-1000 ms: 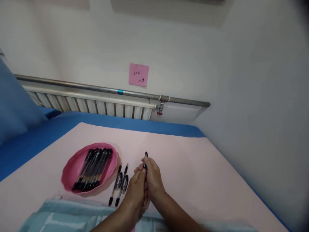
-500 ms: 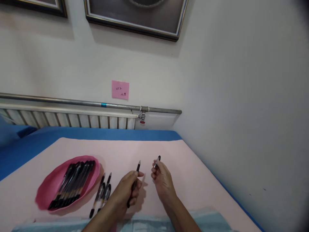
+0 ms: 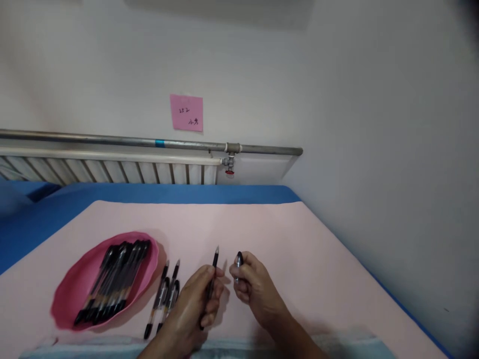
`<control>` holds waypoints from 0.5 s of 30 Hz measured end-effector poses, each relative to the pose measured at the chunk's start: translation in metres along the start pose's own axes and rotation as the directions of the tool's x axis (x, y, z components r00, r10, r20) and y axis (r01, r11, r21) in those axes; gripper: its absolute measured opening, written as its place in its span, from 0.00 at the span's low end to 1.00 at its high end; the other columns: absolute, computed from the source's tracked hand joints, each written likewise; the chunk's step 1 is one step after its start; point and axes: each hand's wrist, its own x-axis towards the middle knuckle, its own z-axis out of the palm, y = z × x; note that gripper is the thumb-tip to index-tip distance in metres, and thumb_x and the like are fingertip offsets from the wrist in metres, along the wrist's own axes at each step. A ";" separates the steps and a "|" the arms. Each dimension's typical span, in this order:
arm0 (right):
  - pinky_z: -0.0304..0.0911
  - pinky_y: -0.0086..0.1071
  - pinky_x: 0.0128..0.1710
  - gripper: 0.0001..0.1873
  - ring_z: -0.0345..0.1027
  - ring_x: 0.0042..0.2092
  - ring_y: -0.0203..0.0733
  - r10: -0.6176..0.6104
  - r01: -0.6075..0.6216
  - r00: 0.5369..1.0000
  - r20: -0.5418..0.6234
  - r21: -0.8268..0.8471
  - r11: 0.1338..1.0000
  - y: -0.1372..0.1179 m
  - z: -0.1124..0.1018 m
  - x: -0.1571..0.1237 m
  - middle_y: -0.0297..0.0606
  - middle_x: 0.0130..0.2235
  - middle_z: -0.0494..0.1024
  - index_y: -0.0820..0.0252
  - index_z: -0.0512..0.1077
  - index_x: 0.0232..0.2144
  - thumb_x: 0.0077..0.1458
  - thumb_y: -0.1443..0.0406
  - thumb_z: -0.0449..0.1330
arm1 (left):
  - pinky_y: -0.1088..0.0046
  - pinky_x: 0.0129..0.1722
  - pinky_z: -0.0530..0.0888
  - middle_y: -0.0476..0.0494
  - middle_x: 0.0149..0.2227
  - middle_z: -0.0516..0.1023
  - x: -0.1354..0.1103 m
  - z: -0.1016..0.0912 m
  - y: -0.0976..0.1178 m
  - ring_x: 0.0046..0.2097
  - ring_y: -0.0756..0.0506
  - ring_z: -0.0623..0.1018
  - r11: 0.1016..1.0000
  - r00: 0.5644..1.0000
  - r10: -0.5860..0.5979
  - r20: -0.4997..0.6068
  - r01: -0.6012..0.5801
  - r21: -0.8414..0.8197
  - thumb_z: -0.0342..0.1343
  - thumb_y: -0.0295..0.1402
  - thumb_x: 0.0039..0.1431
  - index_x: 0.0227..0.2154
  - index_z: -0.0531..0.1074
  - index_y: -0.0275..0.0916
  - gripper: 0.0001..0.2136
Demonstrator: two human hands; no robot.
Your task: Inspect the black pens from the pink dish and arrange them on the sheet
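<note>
In the head view, the fingers of the left hand [image 3: 194, 294] close around a black pen [image 3: 215, 259], its bare writing tip pointing up and away above the thumb and its lower end showing below the curled fingers. Just to the right of these fingers, with a narrow gap between, the fingers of the right hand [image 3: 256, 281] pinch a clear-and-black cap [image 3: 239, 260], its dark rounded end upward. The cap and the pen are apart.

Left of the left fingers, two uncapped pens [image 3: 152, 316] lie side by side on the pink sheet [image 3: 277, 234], tips pointing away, with two loose caps [image 3: 165, 289] close against them; the left hand and wrist partly cover the nearer one. Farther left of the fingers stands a pink dish [image 3: 64, 301] with a wavy rim, holding a bundle of pens [image 3: 119, 279] laid roughly parallel. Below both hands runs a light-blue cloth [image 3: 232, 346]. Well beyond the fingers are a blue surface [image 3: 209, 194], a white radiator [image 3: 130, 173], a metal pipe [image 3: 119, 140] and a pink note [image 3: 187, 113] on the wall.
</note>
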 end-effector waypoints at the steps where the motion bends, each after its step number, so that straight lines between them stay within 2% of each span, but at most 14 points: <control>1: 0.36 0.20 0.16 0.09 0.44 0.16 0.23 0.018 -0.018 1.000 -0.001 -0.035 0.999 0.003 0.002 0.000 0.24 0.18 0.59 0.59 0.62 0.25 0.39 0.68 0.59 | 0.84 0.11 0.46 0.55 0.19 0.63 -0.002 0.000 0.001 0.15 0.58 0.55 1.000 1.000 0.006 -0.006 -0.006 0.013 0.50 0.43 0.53 0.31 0.65 0.37 0.13; 4: 0.35 0.21 0.15 0.09 0.42 0.16 0.24 0.059 -0.058 0.998 0.000 -0.124 0.991 0.010 0.009 -0.002 0.22 0.15 0.55 0.61 0.65 0.27 0.40 0.64 0.59 | 0.83 0.10 0.49 0.56 0.15 0.60 -0.006 0.003 0.002 0.13 0.58 0.55 0.992 0.999 0.041 0.006 -0.041 0.119 0.48 0.43 0.54 0.25 0.63 0.38 0.13; 8: 0.35 0.22 0.15 0.12 0.41 0.15 0.23 0.064 -0.064 0.998 -0.003 -0.181 0.982 0.012 0.013 -0.002 0.23 0.13 0.54 0.62 0.65 0.24 0.43 0.59 0.60 | 0.83 0.10 0.54 0.57 0.13 0.60 -0.008 0.003 0.002 0.11 0.57 0.57 0.966 0.996 0.089 0.000 -0.086 0.242 0.46 0.43 0.55 0.22 0.61 0.38 0.14; 12: 0.36 0.22 0.14 0.13 0.43 0.15 0.24 0.096 -0.089 0.994 0.045 -0.144 0.986 0.013 0.013 0.000 0.24 0.13 0.58 0.62 0.64 0.23 0.43 0.58 0.61 | 0.81 0.09 0.57 0.56 0.11 0.62 -0.007 0.000 0.002 0.10 0.55 0.61 0.936 0.993 0.118 0.025 -0.120 0.332 0.46 0.44 0.53 0.21 0.61 0.38 0.15; 15: 0.38 0.22 0.14 0.13 0.45 0.14 0.24 0.101 -0.097 0.993 0.068 -0.061 0.993 0.017 0.014 0.003 0.24 0.13 0.57 0.61 0.62 0.22 0.43 0.59 0.61 | 0.80 0.09 0.59 0.55 0.12 0.64 -0.006 0.002 0.002 0.11 0.54 0.63 0.940 0.992 0.118 0.032 -0.123 0.318 0.47 0.46 0.52 0.21 0.61 0.38 0.15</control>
